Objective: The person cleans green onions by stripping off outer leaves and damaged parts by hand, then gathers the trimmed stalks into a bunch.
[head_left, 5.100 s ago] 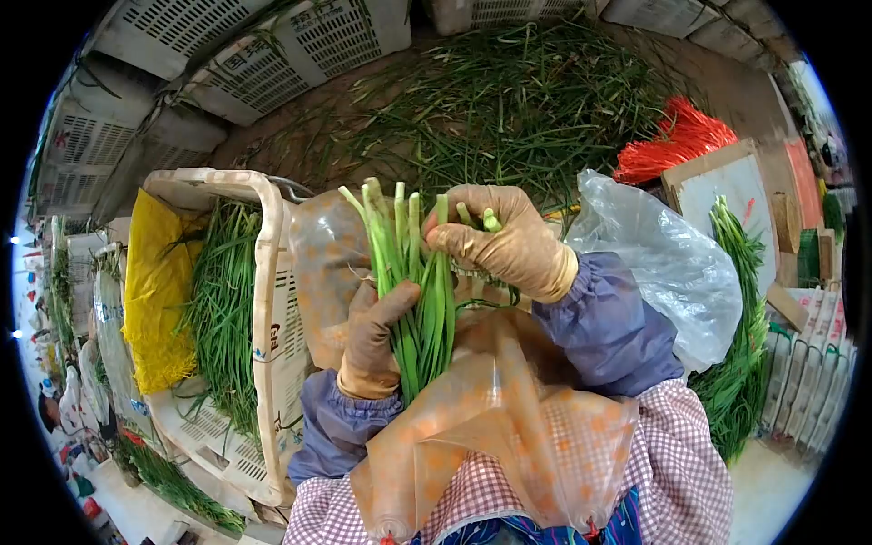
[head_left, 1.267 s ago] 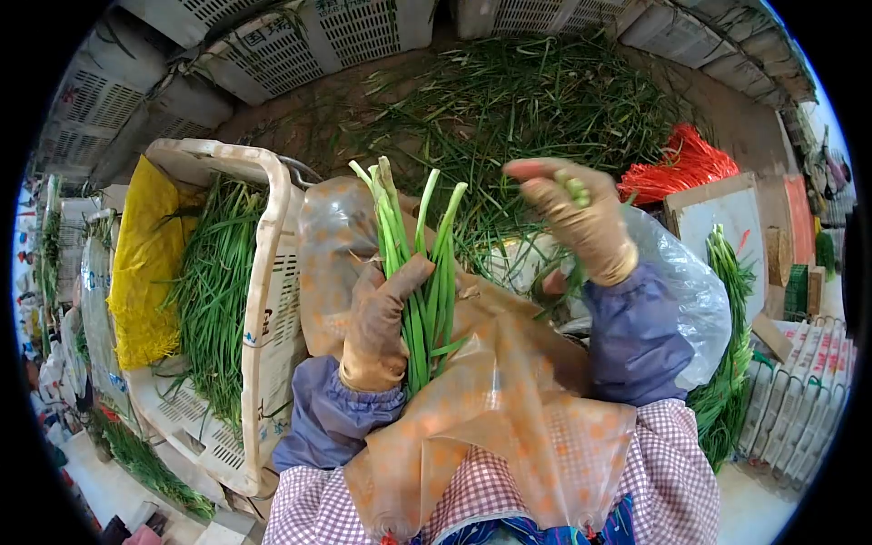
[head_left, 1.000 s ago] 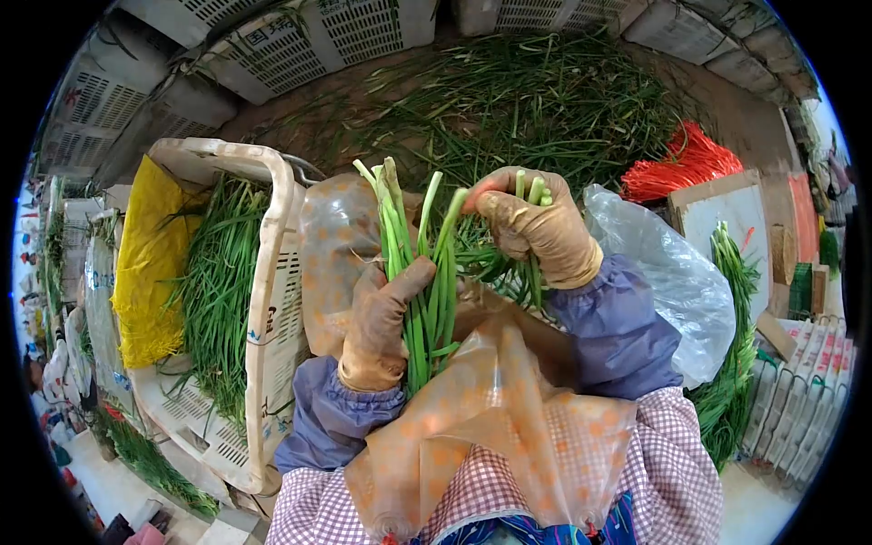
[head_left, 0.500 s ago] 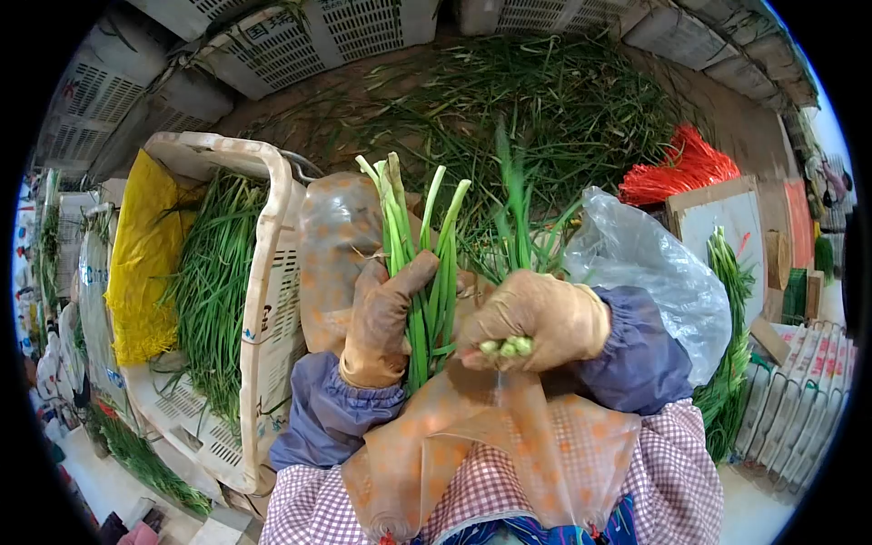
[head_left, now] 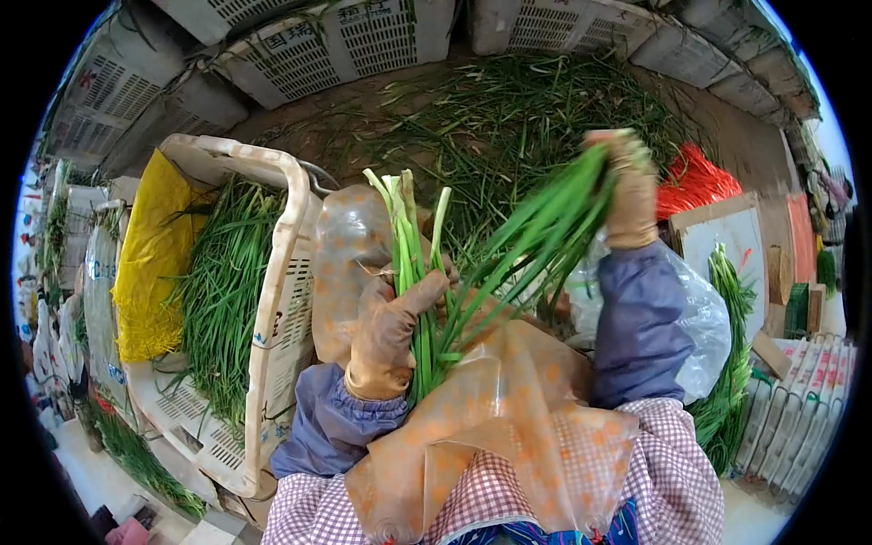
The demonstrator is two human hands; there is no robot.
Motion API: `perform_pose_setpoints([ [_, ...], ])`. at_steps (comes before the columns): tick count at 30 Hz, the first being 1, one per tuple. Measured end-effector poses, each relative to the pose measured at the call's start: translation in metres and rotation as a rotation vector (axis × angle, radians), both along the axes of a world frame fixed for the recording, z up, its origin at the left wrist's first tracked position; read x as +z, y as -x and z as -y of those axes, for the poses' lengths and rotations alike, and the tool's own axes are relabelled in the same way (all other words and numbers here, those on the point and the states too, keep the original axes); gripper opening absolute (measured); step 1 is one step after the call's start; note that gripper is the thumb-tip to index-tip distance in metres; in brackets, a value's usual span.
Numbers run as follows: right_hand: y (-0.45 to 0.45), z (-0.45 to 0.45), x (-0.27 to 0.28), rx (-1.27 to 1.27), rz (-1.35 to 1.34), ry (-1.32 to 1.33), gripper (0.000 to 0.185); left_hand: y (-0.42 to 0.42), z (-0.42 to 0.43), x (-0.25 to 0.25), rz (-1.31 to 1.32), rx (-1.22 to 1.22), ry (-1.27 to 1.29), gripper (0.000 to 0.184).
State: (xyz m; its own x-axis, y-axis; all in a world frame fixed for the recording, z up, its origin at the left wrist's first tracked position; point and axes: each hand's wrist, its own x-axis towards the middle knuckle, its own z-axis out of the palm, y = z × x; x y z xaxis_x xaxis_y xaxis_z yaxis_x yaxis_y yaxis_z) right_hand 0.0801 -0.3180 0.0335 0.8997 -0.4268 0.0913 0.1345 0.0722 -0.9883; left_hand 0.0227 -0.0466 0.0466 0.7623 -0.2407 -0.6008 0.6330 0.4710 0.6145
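Both hands wear tan gloves. My left hand (head_left: 389, 331), near the middle, is wrapped round a bunch of green stalks (head_left: 408, 232) with pale cut ends pointing up. Raised at the right, my right hand (head_left: 629, 186) is blurred by motion and closed on a second bunch of green stalks (head_left: 554, 222). Those leaves trail down and left, their tips reaching the stalks beside my left hand. Beneath both hands lies a clear orange-spotted plastic apron (head_left: 509, 372).
At the left, a white crate (head_left: 282, 218) holds green leaves and a yellow sack (head_left: 150, 272). Loose leaves (head_left: 545, 109) litter the ground ahead, before stacked crates (head_left: 381, 41). Right: red strings (head_left: 695, 186), clear plastic (head_left: 699, 300), a board (head_left: 727, 245) and a leafy bundle (head_left: 727, 391).
My right hand has risen from beside my left hand to the upper right, its bunch now trailing down-left. My left hand still grips its stalks, of which fewer stand up on the right side.
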Motion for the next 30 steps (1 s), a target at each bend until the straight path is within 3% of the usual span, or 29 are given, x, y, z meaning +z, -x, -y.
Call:
perform_pose_setpoints([
  [3, -0.012, 0.024, 0.009, -0.196, 0.138, 0.075, 0.017, -0.003, -0.003, 0.002, 0.032, -0.061, -0.063, 0.021],
  [7, 0.015, -0.046, 0.018, 0.313, -0.020, 0.032, 0.023, -0.006, 0.001, 0.002, 0.031, -0.159, -0.139, 0.021],
  [10, 0.029, -0.100, 0.024, 0.477, -0.239, -0.193, 0.025, -0.003, 0.010, 0.010, 0.023, -0.122, -0.026, 0.021],
  [12, 0.028, -0.105, 0.019, 0.537, -0.358, -0.209, 0.014, -0.003, 0.008, 0.000, 0.072, -0.107, -0.044, 0.029],
  [16, 0.008, -0.060, 0.011, 0.211, -0.066, -0.070, 0.020, -0.001, -0.004, -0.006, 0.028, -0.080, 0.057, 0.029],
  [18, -0.010, -0.025, 0.010, 0.005, 0.130, 0.067, 0.019, -0.003, -0.006, -0.006, 0.006, -0.072, 0.277, 0.030],
  [20, -0.008, -0.015, 0.019, 0.004, 0.092, 0.193, 0.018, -0.005, -0.006, -0.005, 0.012, -0.138, 0.146, 0.032],
  [22, 0.001, -0.039, 0.031, 0.314, -0.090, -0.023, 0.015, -0.005, -0.005, -0.008, -0.022, -0.159, 0.312, 0.035],
  [24, 0.012, -0.063, 0.039, 0.514, -0.288, -0.021, 0.013, -0.005, -0.003, -0.007, -0.020, -0.183, 0.244, 0.033],
  [26, 0.016, -0.086, 0.033, 0.616, -0.282, -0.096, 0.015, -0.003, -0.002, -0.005, -0.018, -0.193, 0.169, 0.032],
  [28, 0.018, -0.104, 0.026, 0.584, -0.271, -0.274, 0.011, -0.002, -0.001, -0.004, -0.002, -0.181, 0.023, 0.030],
  [30, 0.016, -0.102, 0.022, 0.561, -0.296, -0.268, 0.007, -0.001, -0.002, -0.007, -0.013, -0.168, 0.039, 0.029],
])
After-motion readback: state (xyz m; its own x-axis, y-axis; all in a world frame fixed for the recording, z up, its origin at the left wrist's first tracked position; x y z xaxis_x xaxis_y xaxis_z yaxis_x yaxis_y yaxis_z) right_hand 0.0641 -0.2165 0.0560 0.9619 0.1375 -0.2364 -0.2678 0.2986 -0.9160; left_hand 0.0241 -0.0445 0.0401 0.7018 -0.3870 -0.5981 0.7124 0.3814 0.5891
